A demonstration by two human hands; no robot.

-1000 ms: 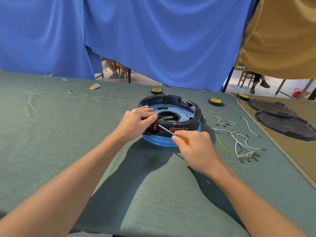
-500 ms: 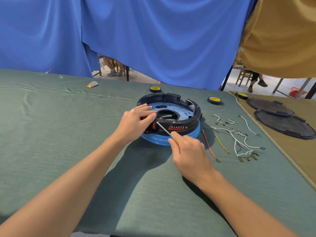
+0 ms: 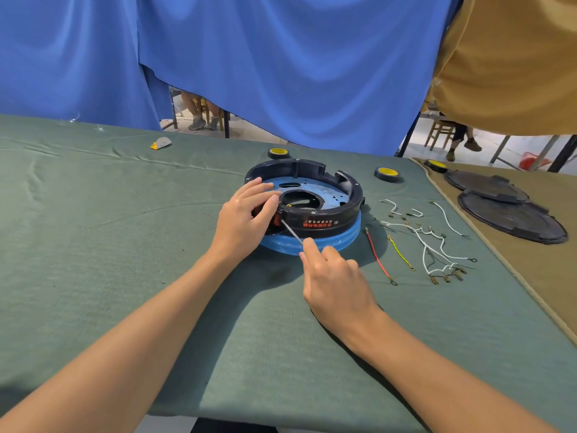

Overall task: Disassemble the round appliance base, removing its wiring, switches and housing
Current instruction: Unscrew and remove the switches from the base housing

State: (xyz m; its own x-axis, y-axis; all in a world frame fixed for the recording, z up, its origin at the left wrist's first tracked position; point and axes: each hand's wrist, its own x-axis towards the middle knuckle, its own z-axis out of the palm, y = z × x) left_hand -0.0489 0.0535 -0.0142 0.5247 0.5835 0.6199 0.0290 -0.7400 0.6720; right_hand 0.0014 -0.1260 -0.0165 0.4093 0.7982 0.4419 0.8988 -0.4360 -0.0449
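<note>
Green-clothed counter (image 3: 93, 245) is carrying the round appliance base (image 3: 315, 225) toward its far edge. Beside the red switch (image 3: 276, 219) the left hand (image 3: 243, 220) is gripping the rim; the right hand (image 3: 334, 276), having drawn nearer, is grasping the screwdriver (image 3: 292, 234), tip still levering that unreleased switch.

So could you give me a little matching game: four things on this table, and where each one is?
1 screwdriver
2 red wire
3 two black covers
4 left hand

A on the tan cloth
B on the green cloth, right of the round base
C holding the base's left rim
D held in the right hand

Pairs: 1-D, 2-B, 3-A, 4-C
</note>
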